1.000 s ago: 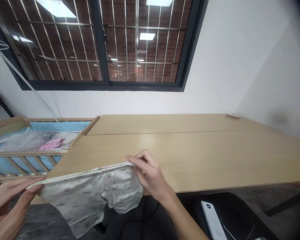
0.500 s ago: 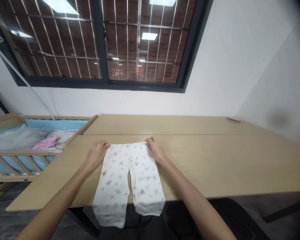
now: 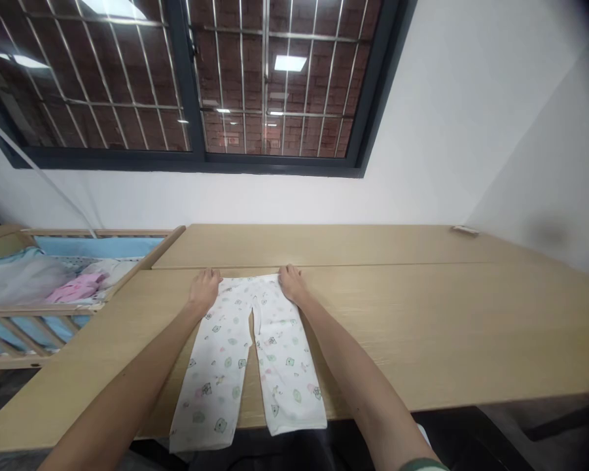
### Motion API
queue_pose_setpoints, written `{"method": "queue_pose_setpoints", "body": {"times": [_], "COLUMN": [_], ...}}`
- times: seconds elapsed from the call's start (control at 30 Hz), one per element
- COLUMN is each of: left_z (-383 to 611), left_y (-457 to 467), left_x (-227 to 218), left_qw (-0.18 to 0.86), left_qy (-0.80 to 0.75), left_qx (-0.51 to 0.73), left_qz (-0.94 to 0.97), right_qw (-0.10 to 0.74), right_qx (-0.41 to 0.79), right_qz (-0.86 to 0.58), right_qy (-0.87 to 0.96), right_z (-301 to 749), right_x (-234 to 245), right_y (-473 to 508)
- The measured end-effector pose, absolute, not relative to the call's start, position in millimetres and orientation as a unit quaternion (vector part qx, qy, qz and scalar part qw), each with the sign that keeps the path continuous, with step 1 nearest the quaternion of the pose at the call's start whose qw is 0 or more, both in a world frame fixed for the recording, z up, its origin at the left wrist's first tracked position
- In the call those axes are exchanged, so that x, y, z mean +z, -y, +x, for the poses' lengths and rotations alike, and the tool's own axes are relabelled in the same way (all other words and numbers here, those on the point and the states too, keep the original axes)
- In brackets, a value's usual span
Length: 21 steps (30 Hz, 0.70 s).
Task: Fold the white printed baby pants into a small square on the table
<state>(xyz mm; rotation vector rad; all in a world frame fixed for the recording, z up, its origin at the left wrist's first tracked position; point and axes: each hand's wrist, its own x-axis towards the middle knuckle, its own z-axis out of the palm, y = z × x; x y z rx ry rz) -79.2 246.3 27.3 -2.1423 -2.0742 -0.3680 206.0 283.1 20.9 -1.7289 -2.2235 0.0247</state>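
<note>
A small pair of white baby trousers [image 3: 226,347] with a green, pink and grey animal-and-leaf print lies spread on the wooden table [image 3: 422,320]. The waistband points away from me, and both leg ends reach the table's front edge. My left hand [image 3: 205,289] grips the left corner of the waistband, fingers curled over it. At the right corner, my right hand [image 3: 291,282] is closed on the cloth in the same way. A narrow gap between the two legs shows the tabletop.
To the left stands a wooden cot [image 3: 44,307] with blue lining, a pink cloth [image 3: 78,288] and white bedding inside. A small flat object [image 3: 465,230] lies at the table's back right. Behind the table is a barred window [image 3: 275,85] in a white wall.
The trousers have moved away from me, further onto the table, with both hands still at the waistband. Their legs now lie straighter and flatter. The view has shifted slightly.
</note>
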Motion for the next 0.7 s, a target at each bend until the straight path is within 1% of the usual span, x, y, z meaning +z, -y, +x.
{"method": "queue_pose_setpoints", "body": {"times": [0.17,0.27,0.43,0.5,0.57,0.6,0.63,0.7], "left_z": [-71,-62,-19,10,42,58,72,95], "left_y": [-252,-248,-208,-170,-123,-100,-77,-42], "left_x": [37,50,80,87,90,89,87,79], "left_qw": [0.063,0.053,0.039,-0.001,-0.127,-0.17,-0.185,-0.173], "left_qy": [0.694,0.692,0.654,0.605,0.518,0.484,0.46,0.399], "left_qx": [-0.118,-0.127,-0.149,-0.145,-0.131,-0.112,-0.093,-0.069], "left_qz": [-0.707,-0.708,-0.741,-0.783,-0.835,-0.851,-0.863,-0.898], "right_qw": [0.184,0.203,0.243,0.257,0.268,0.272,0.276,0.283], "right_qx": [0.049,0.07,0.103,0.117,0.129,0.134,0.138,0.143], "right_qz": [-0.607,-0.603,-0.6,-0.601,-0.601,-0.601,-0.601,-0.601], "right_qy": [0.771,0.768,0.755,0.748,0.742,0.739,0.737,0.734], "right_z": [218,221,222,222,223,223,223,223], "right_x": [15,11,6,5,4,3,3,4], "right_y": [-301,-306,-312,-314,-316,-316,-316,-316]}}
